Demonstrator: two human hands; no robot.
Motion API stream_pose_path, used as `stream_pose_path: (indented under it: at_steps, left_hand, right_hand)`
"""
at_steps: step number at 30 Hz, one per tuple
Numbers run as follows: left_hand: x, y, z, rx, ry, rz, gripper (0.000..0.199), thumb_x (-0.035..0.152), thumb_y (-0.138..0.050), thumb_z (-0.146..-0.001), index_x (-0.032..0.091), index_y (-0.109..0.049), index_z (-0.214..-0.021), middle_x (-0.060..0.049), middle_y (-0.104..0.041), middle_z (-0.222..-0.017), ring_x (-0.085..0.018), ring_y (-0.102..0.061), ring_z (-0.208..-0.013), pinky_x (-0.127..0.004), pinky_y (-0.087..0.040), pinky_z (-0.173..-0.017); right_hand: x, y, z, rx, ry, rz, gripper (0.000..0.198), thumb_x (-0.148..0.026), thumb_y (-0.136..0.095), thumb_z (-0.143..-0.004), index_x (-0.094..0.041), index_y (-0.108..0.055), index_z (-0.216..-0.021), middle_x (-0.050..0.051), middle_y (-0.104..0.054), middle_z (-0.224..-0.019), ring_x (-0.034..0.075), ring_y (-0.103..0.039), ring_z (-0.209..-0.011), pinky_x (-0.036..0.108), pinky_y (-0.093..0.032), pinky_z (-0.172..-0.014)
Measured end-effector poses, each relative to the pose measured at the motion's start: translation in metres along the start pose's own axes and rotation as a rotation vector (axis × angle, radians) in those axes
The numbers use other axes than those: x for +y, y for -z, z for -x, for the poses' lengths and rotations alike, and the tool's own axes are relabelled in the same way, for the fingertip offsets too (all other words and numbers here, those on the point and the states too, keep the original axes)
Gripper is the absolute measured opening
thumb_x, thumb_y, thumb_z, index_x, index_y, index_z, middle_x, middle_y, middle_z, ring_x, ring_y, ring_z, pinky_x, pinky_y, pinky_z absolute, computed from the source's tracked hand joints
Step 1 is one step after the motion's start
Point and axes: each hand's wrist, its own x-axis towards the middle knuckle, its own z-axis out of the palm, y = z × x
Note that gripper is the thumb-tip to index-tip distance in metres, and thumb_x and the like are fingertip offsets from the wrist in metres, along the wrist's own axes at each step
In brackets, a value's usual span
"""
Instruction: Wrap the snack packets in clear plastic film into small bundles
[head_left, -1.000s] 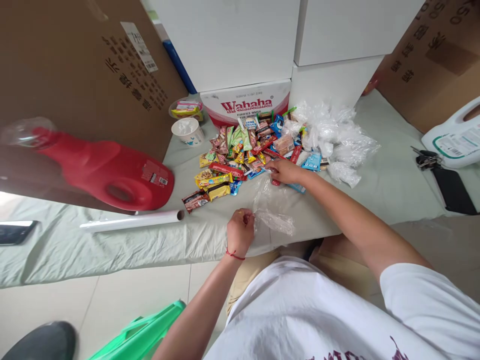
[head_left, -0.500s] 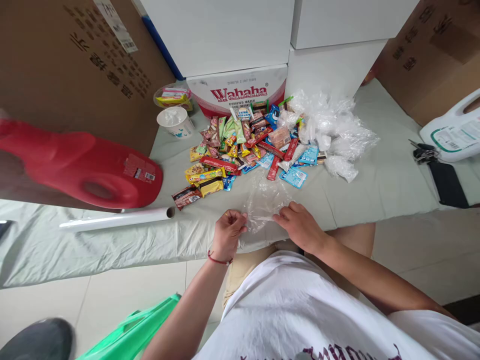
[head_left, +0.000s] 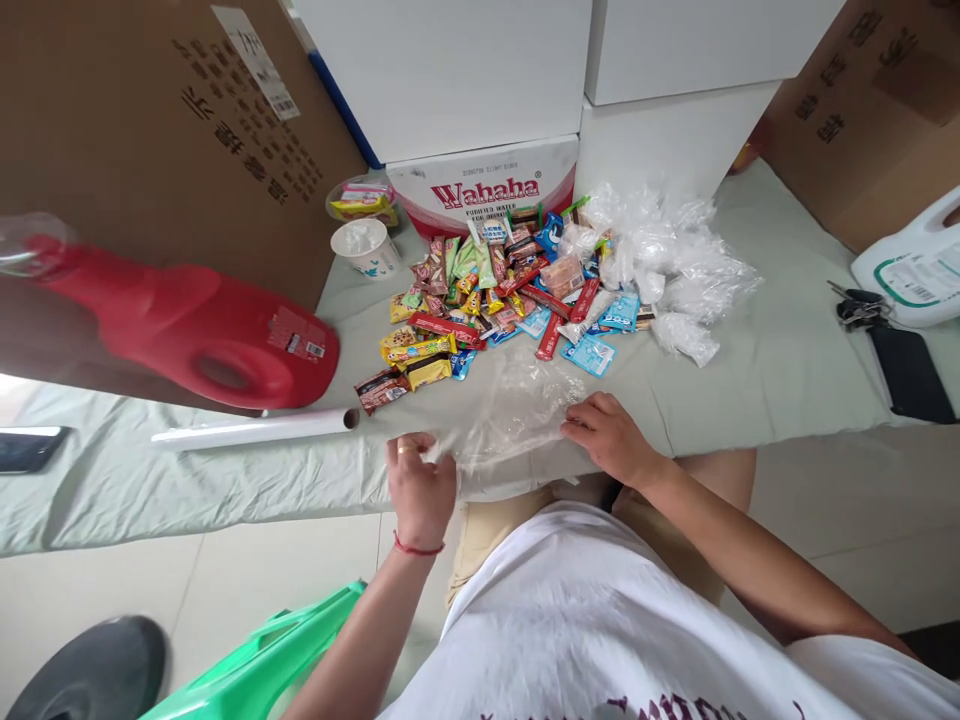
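Observation:
A clear plastic bag (head_left: 517,410) lies spread low over the table's front edge, between my two hands. My left hand (head_left: 422,485), with a ring and a red string bracelet, is closed at the bag's left end, fingers curled. At the right end, my right hand (head_left: 611,440) pinches the bag's edge between thumb and fingers. Just beyond the bag is a heap of small wrapped snacks (head_left: 480,290) in red, yellow, blue and green packets. To the right of the heap sits a pile of crumpled clear plastic bags (head_left: 675,260).
On the left are a red jug (head_left: 217,340), a white roll (head_left: 262,430), a phone (head_left: 30,448) and a paper cup (head_left: 366,248). A Wahaha carton (head_left: 487,185) stands behind the snacks. Keys (head_left: 859,308), a black phone-like slab (head_left: 911,370) and a white jug (head_left: 919,265) are right.
My left hand has moved left and slightly down, drawing the clear bag out wider. My right hand has shifted only a little to the right.

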Motion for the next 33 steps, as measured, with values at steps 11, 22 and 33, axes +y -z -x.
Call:
stream_pose_path:
  at_steps: [11, 22, 33]
  left_hand:
    - [0.083, -0.017, -0.029, -0.832, -0.974, -0.417, 0.038, 0.017, -0.043, -0.097, 0.023, -0.069, -0.123, -0.010, -0.074, -0.125, -0.022, -0.075, -0.091, -0.032, -0.053, -0.070]
    - [0.090, -0.089, -0.048, -0.546, -0.508, -0.594, 0.041, 0.042, -0.043, -0.103, 0.016, -0.074, -0.113, -0.019, -0.070, -0.113, -0.036, -0.066, -0.110, -0.047, -0.051, -0.088]
    - [0.069, -0.123, -0.057, -0.532, -0.586, -0.186, 0.016, 0.026, -0.063, -0.087, 0.020, -0.070, -0.099, -0.013, -0.071, -0.116, -0.032, -0.055, -0.133, -0.056, -0.028, -0.123]
  right_hand:
    - [0.004, -0.004, -0.016, -0.113, 0.159, 0.003, 0.015, -0.022, -0.062, -0.102, -0.020, -0.075, -0.095, 0.007, -0.071, -0.101, 0.024, -0.048, -0.097, 0.039, -0.040, -0.084]
    - [0.034, 0.008, 0.025, -0.019, -0.093, -0.110, 0.028, -0.006, -0.054, -0.098, -0.023, -0.075, -0.103, 0.010, -0.065, -0.131, 0.024, -0.054, -0.103, 0.038, -0.051, -0.083]
    - [0.013, 0.009, 0.036, 0.444, -1.020, -0.531, 0.034, -0.047, -0.055, -0.101, -0.022, -0.063, -0.122, 0.012, -0.068, -0.111, 0.023, -0.068, -0.089, 0.039, -0.060, -0.074]
